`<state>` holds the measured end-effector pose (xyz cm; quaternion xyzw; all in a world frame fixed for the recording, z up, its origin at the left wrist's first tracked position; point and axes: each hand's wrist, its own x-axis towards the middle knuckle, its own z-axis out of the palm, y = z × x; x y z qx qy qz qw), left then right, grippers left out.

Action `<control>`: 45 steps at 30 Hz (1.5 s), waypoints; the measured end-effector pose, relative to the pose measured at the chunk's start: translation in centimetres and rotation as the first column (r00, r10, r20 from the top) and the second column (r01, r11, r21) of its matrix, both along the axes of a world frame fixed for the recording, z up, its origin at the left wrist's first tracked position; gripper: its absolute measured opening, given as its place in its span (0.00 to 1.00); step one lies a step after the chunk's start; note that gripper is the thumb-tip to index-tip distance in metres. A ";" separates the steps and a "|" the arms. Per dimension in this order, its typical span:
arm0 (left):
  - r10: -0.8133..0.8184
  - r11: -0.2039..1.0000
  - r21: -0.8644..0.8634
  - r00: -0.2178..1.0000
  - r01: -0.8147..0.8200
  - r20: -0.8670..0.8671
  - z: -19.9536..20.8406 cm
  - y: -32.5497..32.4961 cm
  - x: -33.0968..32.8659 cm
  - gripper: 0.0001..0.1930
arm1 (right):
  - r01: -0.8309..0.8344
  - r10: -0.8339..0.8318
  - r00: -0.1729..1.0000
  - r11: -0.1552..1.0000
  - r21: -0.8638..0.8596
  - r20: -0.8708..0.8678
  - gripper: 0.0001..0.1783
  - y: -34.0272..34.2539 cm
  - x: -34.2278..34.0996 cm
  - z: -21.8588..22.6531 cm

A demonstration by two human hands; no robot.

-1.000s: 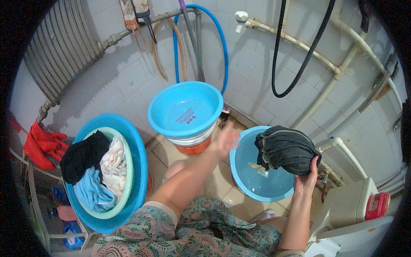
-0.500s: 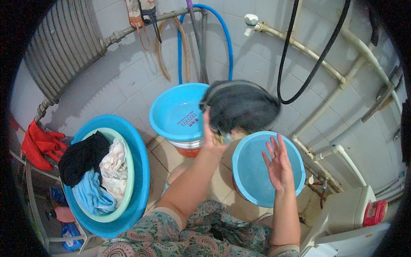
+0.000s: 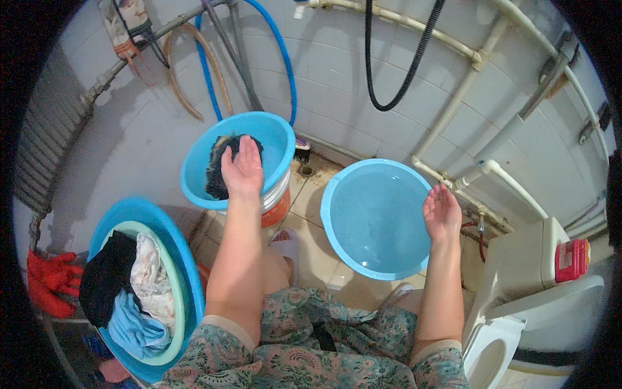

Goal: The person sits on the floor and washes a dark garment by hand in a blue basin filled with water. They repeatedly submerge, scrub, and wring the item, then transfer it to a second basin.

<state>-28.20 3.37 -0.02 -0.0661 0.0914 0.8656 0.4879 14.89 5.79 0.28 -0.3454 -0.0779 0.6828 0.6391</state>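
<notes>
My left hand (image 3: 243, 167) is open, palm up, above a dark crumpled cloth (image 3: 217, 183) with pale patches along its edge. That cloth lies inside a light-blue basin (image 3: 277, 133), which rests on a white and orange bucket (image 3: 275, 211). To the right, a second light-blue basin (image 3: 372, 217) contains clear water. Beside its right rim hangs my right hand (image 3: 442, 214), open with fingers slightly curled and nothing in it.
At left, a large blue basin (image 3: 197, 292) surrounds a pale green one (image 3: 176, 301) with black, white and blue clothes. Red rubber gloves (image 3: 52, 282) hang beyond it. A toilet (image 3: 518, 279) stands at right. Hoses (image 3: 285, 58) and pipes run along the tiled wall; a brush (image 3: 302, 150) is near the drain.
The dark cloth, swinging blurred from my left hand before, now lies in the left light-blue basin. My left hand has moved left and let it go. The view has shifted.
</notes>
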 end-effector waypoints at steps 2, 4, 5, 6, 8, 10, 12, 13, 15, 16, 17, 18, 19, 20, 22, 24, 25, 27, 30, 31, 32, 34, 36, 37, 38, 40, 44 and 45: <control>-0.031 0.999 -0.047 0.996 0.027 -0.089 1.0 0.1 1.8 0.20 | -0.015 0.018 0.996 0.999 -0.031 0.093 0.08 0.3 0.8 -1.0; -0.143 0.972 -0.203 0.981 0.115 -0.129 -0.1 0.4 3.4 0.17 | -0.052 0.067 0.977 0.995 -0.080 0.202 0.07 0.5 1.2 -2.5; -0.257 0.943 -0.248 0.958 0.220 -0.127 0.5 0.2 4.7 0.15 | -0.066 0.086 0.950 0.995 -0.075 0.302 0.09 0.3 0.8 -3.4; -0.354 0.922 -0.251 0.904 0.295 -0.240 0.6 0.3 6.0 0.15 | -0.108 0.141 0.829 0.990 -0.092 0.541 0.12 0.3 0.4 -4.8; -0.512 0.859 -0.273 0.732 0.433 -0.449 0.6 0.6 8.6 0.15 | -0.173 0.215 0.412 0.973 -0.156 0.885 0.17 0.4 -0.4 -8.0; -0.604 0.796 -0.318 0.649 0.515 -0.462 -0.1 0.8 10.5 0.16 | -0.258 0.385 -0.141 0.875 -0.409 0.912 0.27 -0.2 -1.8 -10.4; -0.661 0.749 -0.366 0.585 0.552 -0.471 -0.8 1.4 12.8 0.17 | -0.298 0.454 -0.477 0.722 -0.624 0.753 0.37 -0.8 -2.6 -14.8; -0.658 0.753 -0.399 0.576 0.524 -0.484 -1.0 1.1 13.3 0.17 | -0.388 0.483 -0.434 0.661 -0.642 0.760 0.37 -1.9 -4.2 -15.1; -0.668 0.745 -0.444 0.548 0.499 -0.504 -1.2 0.8 14.6 0.19 | -0.592 0.627 -0.218 0.524 -0.613 0.748 0.38 -3.5 -6.5 -14.3; -0.686 0.727 -0.465 0.517 0.505 -0.512 -1.4 0.8 15.1 0.19 | -0.704 0.726 -0.054 0.459 -0.542 0.685 0.37 -4.0 -7.2 -13.4; -0.702 0.712 -0.484 0.487 0.509 -0.519 -1.7 1.0 15.6 0.19 | -0.735 0.719 -0.037 0.451 -0.507 0.694 0.37 -4.3 -7.8 -11.7; -0.717 0.696 -0.504 0.457 0.512 -0.526 -1.7 1.0 16.0 0.20 | -0.764 0.711 -0.019 0.443 -0.469 0.703 0.37 -4.5 -8.5 -9.6; -0.732 0.680 -0.528 0.417 0.509 -0.539 -1.4 0.9 16.4 0.20 | -0.788 0.704 0.005 0.440 -0.430 0.710 0.37 -4.4 -8.5 -8.6; -0.732 0.680 -0.540 0.412 0.496 -0.543 -1.8 1.1 16.7 0.21 | -0.742 0.688 0.052 0.512 -0.433 0.724 0.35 -3.8 -8.1 -8.4; -0.728 0.685 -0.564 0.405 0.461 -0.553 -3.1 1.5 16.9 0.22 | -0.637 0.644 0.137 0.639 -0.431 0.753 0.33 -2.8 -6.4 -8.2; -0.753 0.658 -0.667 0.341 0.351 -0.563 -3.7 1.8 17.3 0.24 | -0.327 0.537 0.252 0.830 -0.452 0.805 0.31 -1.4 -3.1 -11.1; -0.764 0.643 -0.710 0.310 0.288 -0.566 -4.1 2.0 17.5 0.25 | -0.215 0.472 0.232 0.878 -0.428 0.851 0.31 -0.4 -0.8 -13.4; -0.773 0.634 -0.750 0.160 0.189 -0.614 -6.5 2.3 17.5 0.27 | -0.116 0.426 0.176 0.904 -0.412 0.887 0.31 -0.1 0.9 -15.2; -0.797 0.546 -0.837 -0.293 0.026 -0.529 -9.9 2.2 18.4 0.29 | -0.220 0.525 0.122 0.842 -0.493 0.842 0.30 -1.2 0.4 -14.0; -0.768 0.512 -0.858 -0.469 -0.037 -0.437 -10.5 2.2 19.2 0.30 | -0.294 0.581 0.118 0.795 -0.530 0.806 0.29 -2.0 -0.8 -12.4; -0.738 0.418 -0.901 -0.536 0.113 -0.410 -9.8 1.7 20.2 0.29 | -0.363 0.632 0.115 0.745 -0.560 0.766 0.28 -2.6 -1.5 -11.0; -0.649 0.168 -0.916 -0.659 0.365 -0.382 -7.2 0.3 21.6 0.28 | -0.509 0.686 0.178 0.678 -0.530 0.706 0.27 -2.9 -2.2 -8.9; -0.622 0.466 -0.834 -0.561 0.295 -0.546 -7.9 0.8 21.4 0.26 | -0.546 0.619 0.245 0.724 -0.422 0.746 0.25 -2.4 -1.8 -8.6; -0.584 0.597 -0.763 -0.518 0.247 -0.624 -8.6 1.2 21.1 0.25 | -0.509 0.518 0.283 0.795 -0.331 0.807 0.24 -2.0 -1.1 -9.2; -0.544 0.766 -0.643 -0.525 0.008 -0.655 -10.1 1.8 20.1 0.26 | -0.464 0.407 0.313 0.854 -0.235 0.858 0.24 -1.7 -0.1 -9.5; -0.524 0.851 -0.341 -0.609 -0.399 -0.595 -10.5 2.4 17.5 0.29 | -0.311 0.135 0.018 0.942 -0.123 0.991 0.25 -1.4 2.8 -8.7; -0.751 0.659 -0.482 -0.548 -0.577 -0.369 -10.0 2.7 14.9 0.34 | -0.009 0.114 -0.518 0.990 -0.139 0.847 0.38 -2.6 7.2 -6.3; -0.734 0.667 -0.604 -0.525 -0.436 -0.431 -10.3 3.0 14.5 0.36 | 0.049 0.212 -0.482 0.975 -0.216 0.850 0.41 -2.5 8.7 -6.4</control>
